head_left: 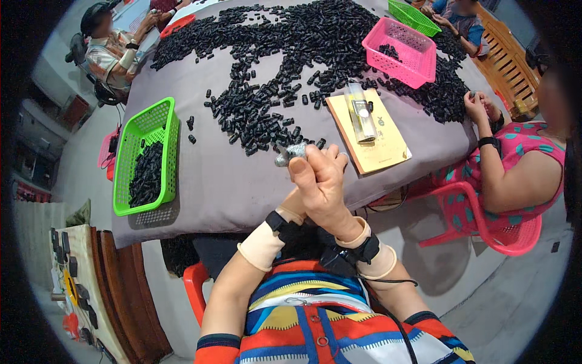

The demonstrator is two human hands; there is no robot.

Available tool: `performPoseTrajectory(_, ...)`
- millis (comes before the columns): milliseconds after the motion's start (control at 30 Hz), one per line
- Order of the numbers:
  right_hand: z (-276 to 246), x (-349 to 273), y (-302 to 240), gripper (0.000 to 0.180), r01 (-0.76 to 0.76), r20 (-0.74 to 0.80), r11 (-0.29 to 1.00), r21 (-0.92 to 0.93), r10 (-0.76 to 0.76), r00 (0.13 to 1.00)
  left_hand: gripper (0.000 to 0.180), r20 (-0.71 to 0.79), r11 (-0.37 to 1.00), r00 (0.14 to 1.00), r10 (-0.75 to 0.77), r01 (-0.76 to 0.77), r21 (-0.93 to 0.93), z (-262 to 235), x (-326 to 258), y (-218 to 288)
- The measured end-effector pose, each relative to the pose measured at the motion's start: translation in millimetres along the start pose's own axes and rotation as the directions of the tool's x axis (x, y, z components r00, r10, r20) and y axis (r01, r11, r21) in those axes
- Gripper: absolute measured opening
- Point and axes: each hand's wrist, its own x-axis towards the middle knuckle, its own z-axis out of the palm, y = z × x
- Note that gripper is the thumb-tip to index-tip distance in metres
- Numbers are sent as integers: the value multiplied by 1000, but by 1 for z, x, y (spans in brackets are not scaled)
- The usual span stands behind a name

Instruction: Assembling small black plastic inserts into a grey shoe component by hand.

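Striped multicolour shirt (327,324), bottom | our right hand (324,182) clamps rounded silvery-grey lump (294,150), centre; left hand (295,204) unclear | probably light, firm; pinch sides

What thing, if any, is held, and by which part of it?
A small silvery object, held near its right end in the right grip; its left end sticks out. The left grip is mostly hidden; its hold cannot be told.

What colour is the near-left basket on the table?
The basket is bright green, best seen in the head view.
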Motion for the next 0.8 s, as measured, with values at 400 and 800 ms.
performPoseTrajectory(400, 20, -3, 21, 33, -239, 80, 856, 458, 228, 970, 14, 167, 573, 703, -691, 674, -466, -65, -10, -23)
performPoseTrajectory(800, 66, -33, 48, 25, -283, 295, 946, 156, 228, 928, 20, 122, 250, 726, -677, 382, -890, -100, -53, -25)
